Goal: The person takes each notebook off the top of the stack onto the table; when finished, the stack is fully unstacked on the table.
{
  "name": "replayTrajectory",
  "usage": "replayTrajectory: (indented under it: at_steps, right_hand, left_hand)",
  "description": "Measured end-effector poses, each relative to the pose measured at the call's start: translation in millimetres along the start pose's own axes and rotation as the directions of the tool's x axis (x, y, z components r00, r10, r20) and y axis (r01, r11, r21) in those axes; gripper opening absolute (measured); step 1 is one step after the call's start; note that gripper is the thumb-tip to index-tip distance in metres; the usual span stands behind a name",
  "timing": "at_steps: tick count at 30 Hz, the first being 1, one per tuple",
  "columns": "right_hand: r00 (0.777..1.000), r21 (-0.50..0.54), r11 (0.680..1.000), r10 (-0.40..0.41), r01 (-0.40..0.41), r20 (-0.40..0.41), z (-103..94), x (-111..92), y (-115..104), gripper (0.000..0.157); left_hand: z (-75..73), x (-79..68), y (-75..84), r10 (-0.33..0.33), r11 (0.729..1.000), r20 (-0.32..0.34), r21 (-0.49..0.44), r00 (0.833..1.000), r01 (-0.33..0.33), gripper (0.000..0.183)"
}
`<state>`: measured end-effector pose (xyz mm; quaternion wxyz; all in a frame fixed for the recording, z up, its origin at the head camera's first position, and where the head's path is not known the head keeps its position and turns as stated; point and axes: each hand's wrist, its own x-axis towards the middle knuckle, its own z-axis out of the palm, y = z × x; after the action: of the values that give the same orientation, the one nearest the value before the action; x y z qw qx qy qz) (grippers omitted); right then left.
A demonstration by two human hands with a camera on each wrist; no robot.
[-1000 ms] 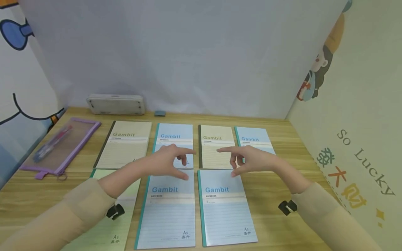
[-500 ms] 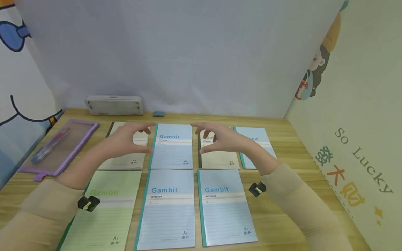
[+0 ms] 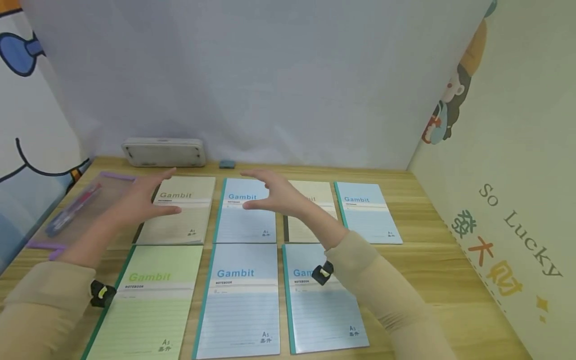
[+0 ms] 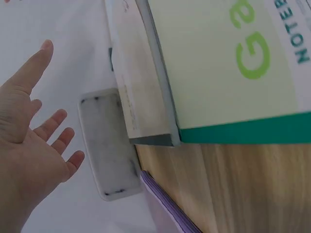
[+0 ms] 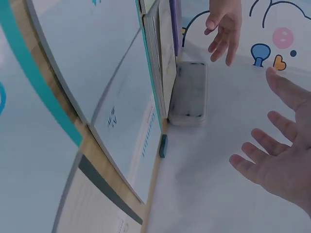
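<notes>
My left hand [image 3: 137,202] hovers near the left edge of the back-left beige notebook [image 3: 184,210], thumb and forefinger spread, holding nothing. Over the back-row blue notebook [image 3: 245,225] and its beige neighbour [image 3: 310,230] is my right hand [image 3: 281,195], its fingers likewise apart with nothing between them. Both palms show bare in the left wrist view and the right wrist view. A further blue notebook [image 3: 369,215] ends the back row. In front lie a green notebook [image 3: 157,300] and two blue notebooks, one in the middle [image 3: 240,310] and one at right [image 3: 328,315], partly behind my right wrist.
A purple-edged mesh pouch [image 3: 85,205] with pens inside lies at the left, partly behind my left arm. Against the back wall stand a pale case [image 3: 164,151] and a small blue-grey block [image 3: 227,164]. A printed wall [image 3: 508,200] borders the table's right side.
Both hands have moved left over the back row, the left one from the blue notebook to the beige one's left edge. The notebooks have stayed in place.
</notes>
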<state>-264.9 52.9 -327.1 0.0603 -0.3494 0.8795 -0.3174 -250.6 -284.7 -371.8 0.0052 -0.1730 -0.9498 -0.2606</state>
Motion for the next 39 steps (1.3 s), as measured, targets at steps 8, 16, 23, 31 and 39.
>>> replayTrajectory:
  at_steps: [8,16,23,31,39]
  right_hand:
    - [0.998,0.04,0.998,0.057,-0.055,-0.04,38.5,28.5,-3.5,0.082]
    - [0.998,0.087,0.994,0.068,-0.067,-0.007,66.7,52.7,-0.2,0.09]
    - [0.994,0.071,0.993,0.095,-0.099,0.045,88.8,63.3,7.1,0.089]
    - [0.985,-0.031,0.995,0.101,-0.097,0.142,109.2,74.4,6.0,0.093]
    - [0.955,-0.191,0.971,0.185,-0.142,0.232,113.3,75.0,6.5,0.082]
  left_hand:
    - [4.4,-2.0,-28.8,-0.052,0.999,0.018,-0.015,0.998,0.053,0.108]
    - [11.9,-0.9,-60.5,-0.113,0.994,0.039,0.003,0.993,0.113,0.117]
    - [16.0,-1.7,-71.9,-0.102,0.994,0.052,0.039,0.993,0.1,0.118]
    - [17.8,-3.5,-79.9,-0.161,0.984,0.105,0.092,0.981,0.151,0.121]
    - [16.9,-2.4,-79.1,-0.16,0.98,0.143,0.138,0.977,0.14,0.114]
